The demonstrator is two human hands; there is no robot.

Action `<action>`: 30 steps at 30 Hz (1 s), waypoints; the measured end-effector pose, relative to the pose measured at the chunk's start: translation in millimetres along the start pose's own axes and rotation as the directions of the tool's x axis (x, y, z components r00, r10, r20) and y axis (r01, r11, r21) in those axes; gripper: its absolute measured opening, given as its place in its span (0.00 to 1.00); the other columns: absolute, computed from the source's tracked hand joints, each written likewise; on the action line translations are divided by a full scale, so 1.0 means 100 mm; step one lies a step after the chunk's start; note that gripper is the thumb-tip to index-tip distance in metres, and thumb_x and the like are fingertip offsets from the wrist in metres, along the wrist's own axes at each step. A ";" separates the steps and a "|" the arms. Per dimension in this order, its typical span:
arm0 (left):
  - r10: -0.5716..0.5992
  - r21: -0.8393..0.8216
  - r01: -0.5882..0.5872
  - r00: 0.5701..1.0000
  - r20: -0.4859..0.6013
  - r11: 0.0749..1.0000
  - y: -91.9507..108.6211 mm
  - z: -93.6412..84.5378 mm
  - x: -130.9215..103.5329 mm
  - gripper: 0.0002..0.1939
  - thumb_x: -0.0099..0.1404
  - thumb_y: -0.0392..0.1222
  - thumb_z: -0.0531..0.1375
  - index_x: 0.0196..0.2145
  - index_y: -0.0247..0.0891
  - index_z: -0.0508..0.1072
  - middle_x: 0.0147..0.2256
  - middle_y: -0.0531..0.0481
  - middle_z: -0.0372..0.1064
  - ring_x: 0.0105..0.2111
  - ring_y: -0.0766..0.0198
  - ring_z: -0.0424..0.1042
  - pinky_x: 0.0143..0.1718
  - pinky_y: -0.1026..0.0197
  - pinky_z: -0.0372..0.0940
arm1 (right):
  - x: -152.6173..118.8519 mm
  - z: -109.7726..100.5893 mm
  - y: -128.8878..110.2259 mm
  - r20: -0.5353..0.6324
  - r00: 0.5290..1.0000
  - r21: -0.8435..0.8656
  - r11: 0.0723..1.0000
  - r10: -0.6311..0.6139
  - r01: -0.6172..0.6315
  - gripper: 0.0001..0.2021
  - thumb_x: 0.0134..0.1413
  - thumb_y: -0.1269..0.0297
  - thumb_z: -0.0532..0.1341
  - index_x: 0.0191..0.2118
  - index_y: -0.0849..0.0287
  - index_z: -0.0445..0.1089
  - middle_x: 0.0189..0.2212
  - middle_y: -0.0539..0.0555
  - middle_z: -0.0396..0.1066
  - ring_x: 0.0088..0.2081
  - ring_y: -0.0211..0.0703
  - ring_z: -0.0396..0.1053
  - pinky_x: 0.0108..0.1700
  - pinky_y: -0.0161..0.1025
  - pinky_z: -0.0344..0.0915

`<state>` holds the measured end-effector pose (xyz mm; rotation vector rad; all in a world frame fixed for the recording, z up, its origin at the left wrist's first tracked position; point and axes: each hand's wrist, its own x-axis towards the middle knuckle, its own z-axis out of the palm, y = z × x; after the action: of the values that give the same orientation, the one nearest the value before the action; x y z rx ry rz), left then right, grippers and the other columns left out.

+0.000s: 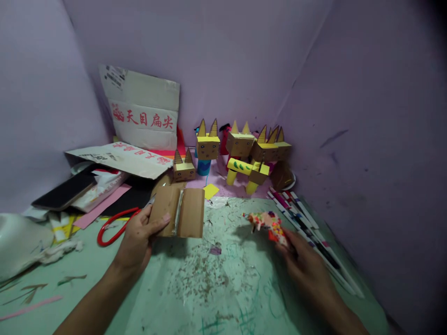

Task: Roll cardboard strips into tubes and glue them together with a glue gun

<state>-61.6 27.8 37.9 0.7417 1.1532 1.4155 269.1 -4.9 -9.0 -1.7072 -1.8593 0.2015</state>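
The left hand (139,237) grips the near left edge of a folded brown cardboard piece with a pale glue strip down its middle (179,211), held just above the green cutting mat (223,284). To the right, the right hand (302,260) pinches a multicoloured patterned glue gun (270,224). Far behind stand brown-and-yellow cardboard horned animal figures (240,151).

Dim, flat indoor light with a purple cast on the walls. The green mat (223,274) at lower centre is brightest, with mild glare. Soft shadows fall beneath the left hand (139,239) and right hand (302,260). Edges bend wide-angle; the upper right corner darkens. The right hand and lower edge look slightly blurred.
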 end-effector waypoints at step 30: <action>0.087 0.378 -0.238 0.923 0.375 0.895 -0.21 0.06 -0.21 0.34 0.57 0.44 0.63 0.58 0.37 0.57 0.55 0.38 0.64 0.54 0.47 0.64 0.54 0.49 0.58 | 0.44 0.64 -1.05 0.441 0.857 0.893 0.226 -0.266 -0.389 0.26 0.41 0.52 0.70 0.47 0.57 0.70 0.43 0.58 0.74 0.48 0.54 0.69 0.50 0.50 0.62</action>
<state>-45.0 7.0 23.3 1.3690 1.1371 1.1149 146.2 37.5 5.6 -0.7410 -1.3001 1.6766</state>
